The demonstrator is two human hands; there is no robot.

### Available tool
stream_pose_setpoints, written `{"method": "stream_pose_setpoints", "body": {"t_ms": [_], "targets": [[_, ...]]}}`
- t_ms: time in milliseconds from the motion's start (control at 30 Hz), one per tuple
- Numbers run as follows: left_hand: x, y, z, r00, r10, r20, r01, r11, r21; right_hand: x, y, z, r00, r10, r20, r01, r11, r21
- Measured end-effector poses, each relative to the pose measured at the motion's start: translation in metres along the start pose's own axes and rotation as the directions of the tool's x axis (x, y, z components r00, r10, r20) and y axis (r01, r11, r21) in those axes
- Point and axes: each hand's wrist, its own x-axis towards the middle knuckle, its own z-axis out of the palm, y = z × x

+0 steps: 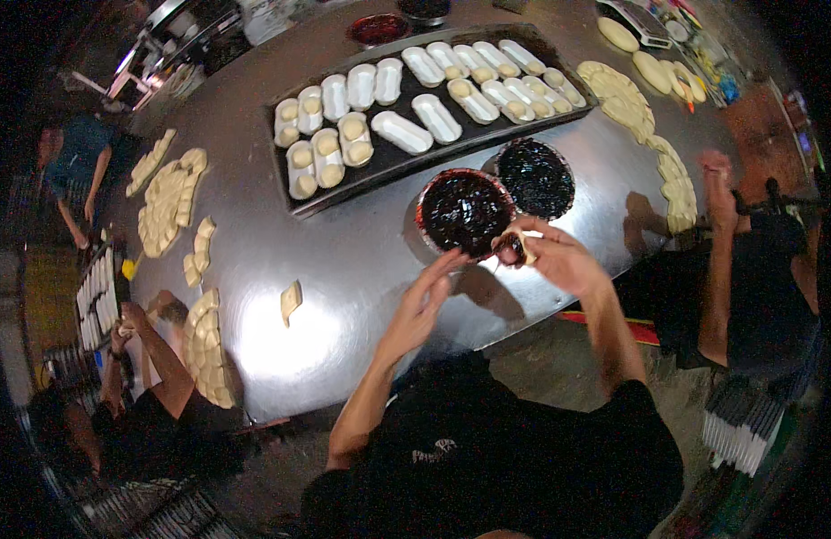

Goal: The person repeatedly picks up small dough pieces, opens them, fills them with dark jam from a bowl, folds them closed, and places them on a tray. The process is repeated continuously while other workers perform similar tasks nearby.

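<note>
In the head view my right hand (565, 261) holds a flattened piece of pale dough (527, 244) with a lump of dark red filling (508, 249) on it. This is just off the near right rim of a bowl of dark glossy filling (466, 210). My left hand (421, 306) holds nothing; its fingers are extended towards the bowl's near rim, and I cannot tell if the tips touch it. Behind and to the right stands a second bowl of darker filling (535, 176). A small loose dough piece (291, 302) lies on the metal table to the left.
Beyond the bowls lies a black baking tray (388, 168) of white paper liners, many holding round dough balls. Dough pieces line the table at left (166, 202) and right (675, 182). Co-workers stand at left (153, 377) and right (725, 269). A red bowl (378, 29) sits at the back.
</note>
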Motion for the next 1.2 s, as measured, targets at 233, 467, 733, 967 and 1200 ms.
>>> {"method": "stream_pose_setpoints", "body": {"t_ms": [233, 467, 733, 967, 1200], "targets": [[-0.006, 0.001, -0.037, 0.997, -0.062, 0.049, 0.078, 0.876, -0.476, 0.005, 0.081, 0.084, 0.981, 0.102, -0.163, -0.063, 0.971, 0.232], [-0.06, 0.023, -0.092, 0.999, 0.026, 0.022, 0.009, 0.411, -0.912, 0.002, 0.086, 0.143, 0.99, -0.139, 0.017, 0.137, 0.938, -0.319], [-0.133, 0.046, -0.089, 0.964, 0.24, -0.111, -0.235, 0.97, 0.055, 0.031, 0.072, 0.184, 0.834, -0.332, 0.44, 0.533, 0.282, -0.798], [-0.165, 0.024, -0.11, 0.863, 0.075, -0.5, -0.089, 0.996, -0.005, 0.073, 0.096, 0.234, 0.831, -0.252, 0.497, 0.557, 0.346, -0.755], [-0.163, -0.003, -0.148, 0.777, -0.251, -0.577, -0.189, 0.782, -0.594, 0.11, 0.135, 0.294, 0.706, -0.199, 0.68, 0.704, 0.095, -0.703]]}}
